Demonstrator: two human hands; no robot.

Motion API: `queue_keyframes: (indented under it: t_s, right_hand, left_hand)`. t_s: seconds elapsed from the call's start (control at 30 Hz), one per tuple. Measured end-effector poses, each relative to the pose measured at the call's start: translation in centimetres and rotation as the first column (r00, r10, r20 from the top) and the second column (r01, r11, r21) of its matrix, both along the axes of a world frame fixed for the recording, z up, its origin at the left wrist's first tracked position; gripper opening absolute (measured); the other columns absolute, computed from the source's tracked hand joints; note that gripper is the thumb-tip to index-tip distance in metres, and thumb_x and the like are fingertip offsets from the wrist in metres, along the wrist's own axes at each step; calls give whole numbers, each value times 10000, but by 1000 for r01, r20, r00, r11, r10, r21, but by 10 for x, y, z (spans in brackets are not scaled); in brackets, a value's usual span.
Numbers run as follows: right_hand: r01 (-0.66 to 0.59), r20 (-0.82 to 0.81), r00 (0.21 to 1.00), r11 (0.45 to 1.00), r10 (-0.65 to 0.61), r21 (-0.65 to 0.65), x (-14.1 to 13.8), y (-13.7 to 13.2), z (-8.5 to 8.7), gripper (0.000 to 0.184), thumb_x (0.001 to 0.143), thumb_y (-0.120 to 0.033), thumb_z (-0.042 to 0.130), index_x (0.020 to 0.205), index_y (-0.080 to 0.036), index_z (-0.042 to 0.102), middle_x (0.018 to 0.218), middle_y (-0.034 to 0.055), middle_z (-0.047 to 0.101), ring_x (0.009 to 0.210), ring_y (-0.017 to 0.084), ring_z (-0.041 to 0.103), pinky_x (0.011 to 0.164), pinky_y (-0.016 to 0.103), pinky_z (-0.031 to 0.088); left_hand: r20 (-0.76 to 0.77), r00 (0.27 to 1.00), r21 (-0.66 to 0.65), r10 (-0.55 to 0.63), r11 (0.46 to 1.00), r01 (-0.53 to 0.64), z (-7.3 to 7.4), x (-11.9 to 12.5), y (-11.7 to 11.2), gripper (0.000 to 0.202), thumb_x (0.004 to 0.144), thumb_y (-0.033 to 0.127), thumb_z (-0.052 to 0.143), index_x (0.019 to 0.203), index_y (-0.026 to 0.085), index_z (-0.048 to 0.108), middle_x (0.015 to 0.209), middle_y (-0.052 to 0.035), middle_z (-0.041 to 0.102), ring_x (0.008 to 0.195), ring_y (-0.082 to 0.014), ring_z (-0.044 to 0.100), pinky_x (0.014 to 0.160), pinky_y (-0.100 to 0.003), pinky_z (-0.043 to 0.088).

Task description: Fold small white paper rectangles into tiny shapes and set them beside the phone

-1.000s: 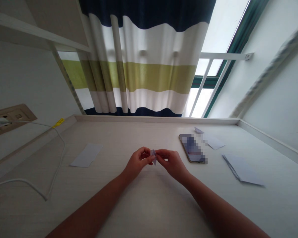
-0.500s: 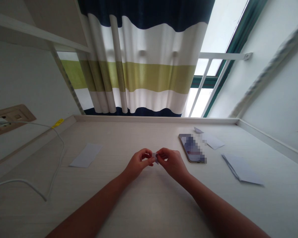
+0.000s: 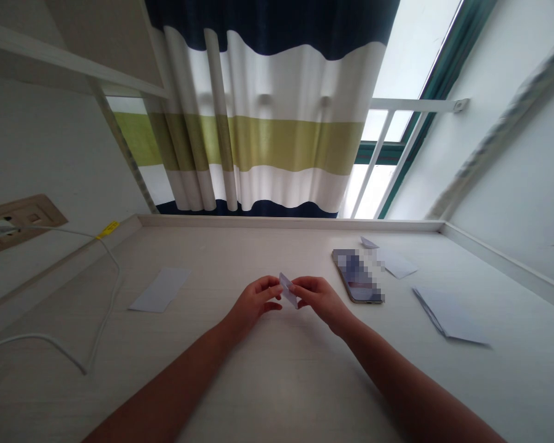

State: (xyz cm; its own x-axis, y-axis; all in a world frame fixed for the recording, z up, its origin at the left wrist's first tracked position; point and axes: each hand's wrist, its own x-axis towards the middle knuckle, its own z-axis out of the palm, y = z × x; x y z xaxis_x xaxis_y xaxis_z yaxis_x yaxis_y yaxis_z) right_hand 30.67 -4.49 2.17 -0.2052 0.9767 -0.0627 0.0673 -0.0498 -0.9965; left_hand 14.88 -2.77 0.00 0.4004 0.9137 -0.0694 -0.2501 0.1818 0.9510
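Folded paper piece [image 3: 288,290], small and pale, is held up just above the table [image 3: 277,375], tilted, between the person's two hands. Left hand [image 3: 253,301] and right hand [image 3: 321,298] face each other at centre, wrists angled inward, forearms reaching from the lower corners and cut off by the frame edge. Left fingers [image 3: 270,286] are curled and pinch the piece's near side; right fingers [image 3: 305,284] grip its opposite side. Neither hand is clenched into a fist. The fingers hide part of the piece, and its fold detail is too small to make out.

Right of the hands lies a smartphone [image 3: 357,275], its screen pixelated and unreadable. Beyond it are a paper sheet [image 3: 397,264] and a small paper scrap [image 3: 368,242]. A folded paper sheet [image 3: 450,315] lies further right, and a paper strip [image 3: 160,289] lies left. A white cable [image 3: 113,271] runs along the table from a wall socket panel [image 3: 21,215], passing a yellow tag [image 3: 108,229]. A striped curtain [image 3: 263,123] hangs ahead.
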Motion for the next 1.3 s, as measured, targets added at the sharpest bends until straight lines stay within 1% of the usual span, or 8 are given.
queue_keyframes:
  t_s: [0.07, 0.17, 0.27, 0.33, 0.7, 0.93, 1.13, 1.3]
  right_hand:
    - [-15, -106, 994, 991, 1, -131, 2, 0, -1, 195, 676, -320, 634, 721, -131, 641, 704, 31, 596, 657, 124, 530, 581, 256, 440]
    - [-114, -288, 957, 952, 29, -285, 6, 2, -4, 174, 669, -286, 655, 749, -133, 629, 709, 15, 574, 642, 99, 510, 565, 229, 421]
    - [-236, -434, 900, 894, 53, -381, 7, 3, -9, 171, 695, -286, 641, 773, -136, 612, 675, -4, 553, 591, 79, 483, 530, 205, 385]
    - [-273, -481, 876, 868, 45, -415, 6, 3, -11, 180, 712, -306, 627, 781, -141, 600, 650, -11, 541, 569, 77, 475, 505, 199, 363]
    - [-307, -537, 843, 849, 33, -430, 2, 0, -5, 167, 748, -306, 578, 792, -145, 588, 716, 18, 577, 625, 98, 503, 493, 196, 335]
    - [-314, -554, 832, 850, 32, -423, 0, 0, -7, 177, 762, -301, 547, 805, -137, 598, 715, 22, 575, 629, 99, 500, 498, 197, 332]
    - [-284, -528, 848, 870, 33, -403, -1, 0, -9, 179, 753, -314, 559, 786, -142, 597, 702, 21, 580, 618, 102, 502, 497, 204, 326]
    - [-214, -499, 867, 903, -1, -374, -1, 0, -9, 183, 722, -319, 603, 754, -139, 591, 675, 6, 562, 631, 107, 514, 513, 212, 338]
  left_hand:
    - [3, 1000, -22, -4, 1000, 4, 0, 0, 0, 195, 653, 304, 659, 761, 146, 622, 742, -17, 523, 679, -106, 477, 608, -230, 458]
    - [10, 1000, -58, -28, 998, 29, 1, 0, 1, 183, 661, 297, 649, 741, 136, 616, 715, -16, 514, 647, -96, 457, 597, -228, 456]
    - [14, 998, -92, -65, 994, 66, 2, 1, 0, 182, 657, 290, 645, 733, 128, 609, 700, -23, 520, 641, -102, 465, 589, -230, 452]
    - [17, 995, -111, -94, 989, 96, 3, 2, -1, 189, 654, 292, 643, 737, 126, 607, 695, -29, 526, 656, -114, 485, 588, -232, 448]
    - [96, 983, -133, -157, 977, 169, 4, 3, -3, 151, 696, 258, 554, 744, 129, 618, 710, -35, 543, 661, -120, 495, 590, -231, 429]
    - [114, 983, -144, -145, 976, 161, 3, 5, -4, 164, 709, 250, 513, 738, 120, 609, 705, -41, 541, 667, -129, 507, 578, -235, 425]
    - [84, 986, -130, -144, 979, 155, 3, 5, -4, 171, 696, 288, 550, 729, 129, 608, 707, -45, 553, 678, -135, 509, 591, -242, 431]
    - [-29, 991, -124, -130, 984, 126, 1, 4, -3, 196, 637, 296, 648, 750, 136, 633, 710, -32, 569, 627, -110, 496, 597, -249, 438]
